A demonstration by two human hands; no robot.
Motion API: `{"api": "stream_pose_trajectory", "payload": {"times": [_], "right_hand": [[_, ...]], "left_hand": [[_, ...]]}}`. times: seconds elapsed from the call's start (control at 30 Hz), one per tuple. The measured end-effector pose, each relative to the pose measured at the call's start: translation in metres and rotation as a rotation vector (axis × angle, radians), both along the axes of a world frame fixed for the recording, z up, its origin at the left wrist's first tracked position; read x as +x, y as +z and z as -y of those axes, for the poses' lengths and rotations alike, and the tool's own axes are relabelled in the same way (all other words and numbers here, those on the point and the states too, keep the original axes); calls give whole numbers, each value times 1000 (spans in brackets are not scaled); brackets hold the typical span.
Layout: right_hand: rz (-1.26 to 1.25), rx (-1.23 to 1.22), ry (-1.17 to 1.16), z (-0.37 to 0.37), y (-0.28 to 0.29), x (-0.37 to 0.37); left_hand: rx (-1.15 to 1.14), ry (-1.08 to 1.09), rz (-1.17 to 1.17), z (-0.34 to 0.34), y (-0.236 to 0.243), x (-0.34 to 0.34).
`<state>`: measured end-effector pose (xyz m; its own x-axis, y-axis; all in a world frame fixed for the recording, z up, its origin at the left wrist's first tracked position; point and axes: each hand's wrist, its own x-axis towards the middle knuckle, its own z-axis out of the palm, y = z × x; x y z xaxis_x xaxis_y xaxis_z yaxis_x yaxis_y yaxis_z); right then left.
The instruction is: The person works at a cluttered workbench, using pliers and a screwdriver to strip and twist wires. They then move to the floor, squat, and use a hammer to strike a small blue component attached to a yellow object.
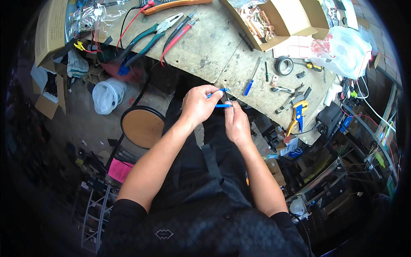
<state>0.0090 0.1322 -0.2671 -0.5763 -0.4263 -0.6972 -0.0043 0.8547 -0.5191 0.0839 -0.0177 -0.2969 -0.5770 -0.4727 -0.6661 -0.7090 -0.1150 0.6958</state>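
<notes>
Just beyond the bench's front edge [201, 68], both my hands are closed, close together. My left hand [199, 103] pinches a slim blue piece [215, 93], wire or a thin handle, near its fingertips. My right hand [235, 124], lower and to the right, pinches another blue length [222, 105]; a thin dark metal part lies between the hands, its shape too small to make out. Near them on the bench lie a blue-handled screwdriver [248, 87], a thin black-and-green tool [266, 70], a small cutter [282, 89] and a yellow-and-blue stripper [298, 115].
Pliers [152, 36], test probes [177, 38], an open box of copper lugs [250, 25], black tape [283, 65] and a plastic bag [342, 51] crowd the bench. A round stool [141, 126] and white bucket [107, 96] stand at left; wires hang at right.
</notes>
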Motion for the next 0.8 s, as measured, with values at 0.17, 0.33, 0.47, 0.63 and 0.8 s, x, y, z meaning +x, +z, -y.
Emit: {"api": "stream_pose_trajectory", "payload": {"times": [0.17,0.33,0.47,0.63,0.8], "right_hand": [[-9,-2,-10,1,-4,2],[-55,-76,-2,-3,-9,3],[-36,-105,-23,-5,-15,5],[-30,-97,-49,-4,-15,8],[-24,-114,-61,-1,-15,8]], "left_hand": [[226,-25,-75,8,-7,2],[278,-64,-72,13,-2,-1],[305,4,-94,6,-10,1],[301,110,-52,6,-9,2],[106,125,-96,4,0,-2]]}}
